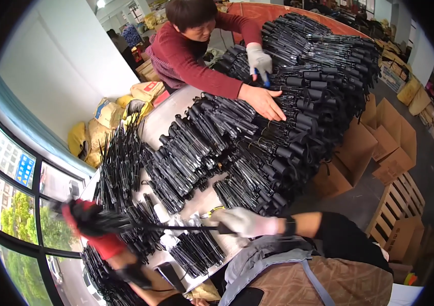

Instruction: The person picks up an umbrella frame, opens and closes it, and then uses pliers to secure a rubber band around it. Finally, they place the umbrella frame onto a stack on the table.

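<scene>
A black folding umbrella frame [161,227] stretches between my hands, its shaft running level over the near table. My right hand [245,222], in a whitish glove, is closed round its handle end. My left hand [97,227], in a red and black glove, is closed about the dark ribs at the other end; motion smears its fingers. Below the shaft lies a bundle of black umbrella frames [196,253], with crumpled white wrapping [173,237] beside it. A small yellow and black item [214,211] lies next to my right hand; its kind is unclear.
Heaped umbrella frames [303,97] cover much of the table [158,125]. Across it a co-worker [191,61] reaches over them, one hand gloved, one bare. Cardboard boxes [347,158] and a wooden pallet [393,206] stand right. Yellow sacks [107,115] and windows are left.
</scene>
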The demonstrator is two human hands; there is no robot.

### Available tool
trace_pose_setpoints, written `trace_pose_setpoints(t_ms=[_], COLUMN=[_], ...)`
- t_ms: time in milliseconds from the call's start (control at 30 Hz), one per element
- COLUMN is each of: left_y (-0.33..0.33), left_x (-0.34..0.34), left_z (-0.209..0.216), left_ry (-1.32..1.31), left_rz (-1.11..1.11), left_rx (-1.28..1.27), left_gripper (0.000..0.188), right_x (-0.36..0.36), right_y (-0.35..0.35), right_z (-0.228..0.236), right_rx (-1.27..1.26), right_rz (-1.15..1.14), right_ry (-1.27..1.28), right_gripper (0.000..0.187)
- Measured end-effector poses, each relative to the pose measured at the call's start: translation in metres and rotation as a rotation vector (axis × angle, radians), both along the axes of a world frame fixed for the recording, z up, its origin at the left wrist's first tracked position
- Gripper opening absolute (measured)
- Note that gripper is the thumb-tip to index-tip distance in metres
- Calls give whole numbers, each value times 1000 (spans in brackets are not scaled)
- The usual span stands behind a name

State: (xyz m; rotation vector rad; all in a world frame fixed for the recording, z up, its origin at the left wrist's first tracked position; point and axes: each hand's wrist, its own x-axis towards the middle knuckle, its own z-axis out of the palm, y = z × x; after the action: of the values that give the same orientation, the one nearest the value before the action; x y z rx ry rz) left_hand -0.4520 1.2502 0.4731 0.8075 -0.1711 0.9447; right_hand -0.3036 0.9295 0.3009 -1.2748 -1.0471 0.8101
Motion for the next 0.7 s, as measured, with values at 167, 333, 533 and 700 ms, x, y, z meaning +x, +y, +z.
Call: trace_pose_setpoints(t_ms=[167,333,533,700], left_y=[-84,-87,-83,-97], left_x=[62,52,48,36], left_z=[-35,-106,-77,-103], left_ry=[264,212,191,161], left_rz=[385,90,356,184], left_rx=[-162,-252,-273,-156], left_gripper=[25,25,47,60], right_x=[-4,6,-11,-31], right_y=[96,107,135,147], right_z=[52,47,78,65], right_rx=[289,179,98,65], right_rz=[-134,220,240,223], right_ry=[-10,-72,125,-99], right_gripper=[33,30,31,28])
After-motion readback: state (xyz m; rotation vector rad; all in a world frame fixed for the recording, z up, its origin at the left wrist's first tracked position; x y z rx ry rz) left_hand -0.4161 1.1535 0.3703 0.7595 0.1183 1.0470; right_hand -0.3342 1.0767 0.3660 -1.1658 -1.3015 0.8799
